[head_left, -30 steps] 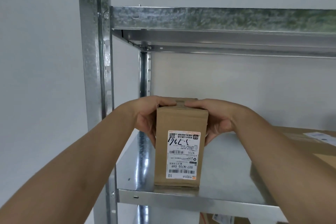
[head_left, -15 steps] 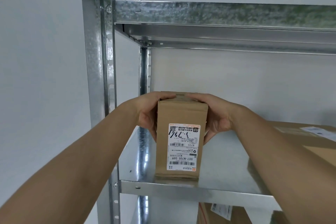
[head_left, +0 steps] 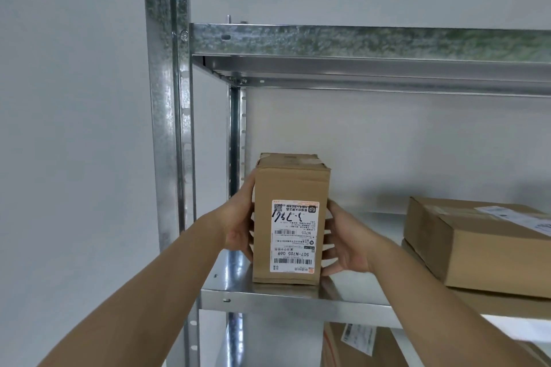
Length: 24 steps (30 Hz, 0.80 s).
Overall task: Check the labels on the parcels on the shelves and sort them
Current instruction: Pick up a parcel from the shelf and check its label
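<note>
Both hands, left hand [head_left: 238, 232] and right hand [head_left: 343, 244], grip clamped on upright parcel [head_left: 290, 185] sides, frame centre. Rigid cardboard, looks light; hold mid-sides, label [head_left: 293, 237] upside down.

Upright parcel [head_left: 290, 217] on the shelf [head_left: 268, 296] near its left front corner, left hand [head_left: 240, 229] on its left side, right hand [head_left: 347, 243] on its right; flat parcel [head_left: 477, 244] well apart to the right, atop another; another parcel [head_left: 354, 345] on the level below
</note>
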Each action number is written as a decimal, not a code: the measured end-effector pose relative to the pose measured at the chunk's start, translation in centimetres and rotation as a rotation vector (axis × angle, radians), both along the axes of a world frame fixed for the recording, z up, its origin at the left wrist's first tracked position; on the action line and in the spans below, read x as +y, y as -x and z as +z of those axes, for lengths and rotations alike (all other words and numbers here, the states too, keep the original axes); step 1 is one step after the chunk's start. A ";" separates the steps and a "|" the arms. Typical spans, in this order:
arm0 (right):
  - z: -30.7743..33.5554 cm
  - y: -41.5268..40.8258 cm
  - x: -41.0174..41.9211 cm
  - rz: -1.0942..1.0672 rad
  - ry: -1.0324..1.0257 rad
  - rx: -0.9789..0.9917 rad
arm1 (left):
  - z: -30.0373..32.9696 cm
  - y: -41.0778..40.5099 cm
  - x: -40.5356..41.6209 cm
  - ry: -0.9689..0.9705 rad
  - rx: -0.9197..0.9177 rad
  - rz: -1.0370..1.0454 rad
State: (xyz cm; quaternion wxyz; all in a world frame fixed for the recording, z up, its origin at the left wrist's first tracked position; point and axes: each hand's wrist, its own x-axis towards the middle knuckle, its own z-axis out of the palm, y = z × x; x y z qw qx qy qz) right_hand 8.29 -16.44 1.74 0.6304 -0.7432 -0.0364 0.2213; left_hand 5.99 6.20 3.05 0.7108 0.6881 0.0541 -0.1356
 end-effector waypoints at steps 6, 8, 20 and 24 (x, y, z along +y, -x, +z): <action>-0.5 1.3 0.2 -0.072 0.017 -0.023 | -0.6 1.2 -1.3 0.107 -0.061 -0.058; 0.4 1.7 0.3 -0.070 0.051 -0.051 | -0.4 1.4 -1.9 0.188 -0.097 -0.114; 2.8 0.0 -3.0 -0.340 0.304 -0.449 | -1.1 0.9 -1.6 0.427 -0.187 0.299; 2.4 0.5 -2.4 -0.370 0.236 -0.533 | -1.6 1.4 -1.6 0.144 -0.181 0.330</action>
